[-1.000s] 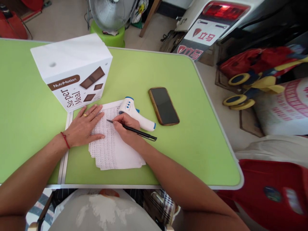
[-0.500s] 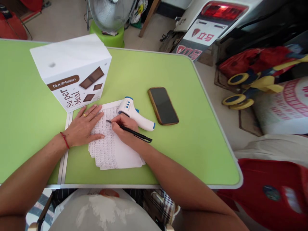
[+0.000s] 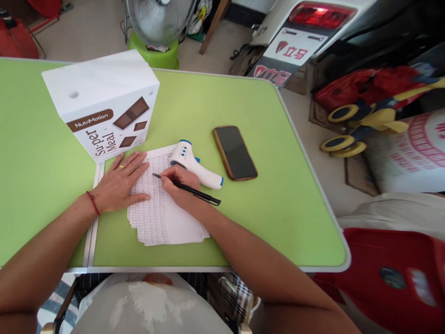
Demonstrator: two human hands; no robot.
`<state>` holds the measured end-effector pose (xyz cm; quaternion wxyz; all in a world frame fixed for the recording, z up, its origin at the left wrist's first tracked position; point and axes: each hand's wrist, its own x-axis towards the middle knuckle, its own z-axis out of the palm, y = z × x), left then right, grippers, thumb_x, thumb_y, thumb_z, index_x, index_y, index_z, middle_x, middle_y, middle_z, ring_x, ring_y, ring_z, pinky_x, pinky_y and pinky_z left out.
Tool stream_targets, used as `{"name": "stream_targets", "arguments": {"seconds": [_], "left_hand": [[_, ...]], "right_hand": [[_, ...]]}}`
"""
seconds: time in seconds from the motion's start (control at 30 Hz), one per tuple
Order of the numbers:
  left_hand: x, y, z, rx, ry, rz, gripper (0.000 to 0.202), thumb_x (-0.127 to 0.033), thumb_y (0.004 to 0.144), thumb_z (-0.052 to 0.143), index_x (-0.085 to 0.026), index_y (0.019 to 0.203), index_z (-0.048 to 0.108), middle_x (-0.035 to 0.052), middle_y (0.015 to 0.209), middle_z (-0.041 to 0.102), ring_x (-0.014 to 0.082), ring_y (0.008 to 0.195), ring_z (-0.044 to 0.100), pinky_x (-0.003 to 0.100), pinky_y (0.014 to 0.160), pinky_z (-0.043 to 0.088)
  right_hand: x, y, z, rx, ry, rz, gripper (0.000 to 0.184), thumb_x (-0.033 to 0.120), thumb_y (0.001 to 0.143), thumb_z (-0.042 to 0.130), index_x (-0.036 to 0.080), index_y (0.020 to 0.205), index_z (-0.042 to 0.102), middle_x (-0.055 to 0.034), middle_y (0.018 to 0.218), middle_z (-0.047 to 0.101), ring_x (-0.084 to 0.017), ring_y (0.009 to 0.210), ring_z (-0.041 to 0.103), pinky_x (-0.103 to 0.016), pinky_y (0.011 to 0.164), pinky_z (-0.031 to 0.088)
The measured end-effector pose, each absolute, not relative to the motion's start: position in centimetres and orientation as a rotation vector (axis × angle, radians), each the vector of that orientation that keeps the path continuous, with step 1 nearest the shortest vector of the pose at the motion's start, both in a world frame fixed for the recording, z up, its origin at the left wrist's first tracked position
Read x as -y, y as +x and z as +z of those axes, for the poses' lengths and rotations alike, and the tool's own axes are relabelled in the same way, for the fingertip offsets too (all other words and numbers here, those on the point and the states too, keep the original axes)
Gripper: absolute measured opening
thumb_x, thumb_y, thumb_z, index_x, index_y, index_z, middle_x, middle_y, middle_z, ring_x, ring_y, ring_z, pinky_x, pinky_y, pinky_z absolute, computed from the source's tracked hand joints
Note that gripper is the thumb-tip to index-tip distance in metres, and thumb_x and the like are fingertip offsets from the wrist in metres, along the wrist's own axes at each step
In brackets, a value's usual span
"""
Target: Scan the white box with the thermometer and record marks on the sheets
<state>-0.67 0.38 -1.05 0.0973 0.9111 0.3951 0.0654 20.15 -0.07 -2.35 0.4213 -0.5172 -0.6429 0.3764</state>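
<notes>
Sheets of paper [image 3: 184,227] lie on the green table, their left part covered with dense rows of handwriting. My left hand [image 3: 120,183] rests flat with fingers spread across the papers' left edge. In my right hand [image 3: 181,183] is a black pen [image 3: 196,192], its tip at the written rows. A white and blue infrared thermometer [image 3: 194,168] lies over the top of the sheets, just beyond my right hand. Behind my left hand stands a white NutriMotion box [image 3: 114,125].
A smartphone [image 3: 235,153] in a brown case lies right of the thermometer on the green table [image 3: 285,208]. Beyond the far edge a fan [image 3: 158,18] sits on a green stool [image 3: 156,56]. A red chair [image 3: 382,273] stands at the right.
Almost nothing differs: both hands keep their places and the pen's back end has tilted very slightly. The whole view has shifted a few pixels.
</notes>
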Motion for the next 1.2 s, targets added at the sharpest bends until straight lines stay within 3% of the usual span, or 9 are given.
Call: {"name": "stream_targets", "arguments": {"seconds": [1.2], "left_hand": [[-0.35, -0.79, -1.04, -1.170, 2.694, 0.184, 0.080, -0.063, 0.092, 0.047, -0.005, 0.147, 0.034, 0.0216, 0.157, 0.024, 0.0351, 0.147, 0.020, 0.057, 0.119, 0.016]], "right_hand": [[-0.16, 20.33, -2.55, 1.615, -1.307, 0.935, 0.006, 0.023, 0.072, 0.055, 0.022, 0.066, 0.055, 0.0035, 0.056, 0.058, -0.011, 0.050, 0.051, -0.024, 0.048, 0.041]]}}
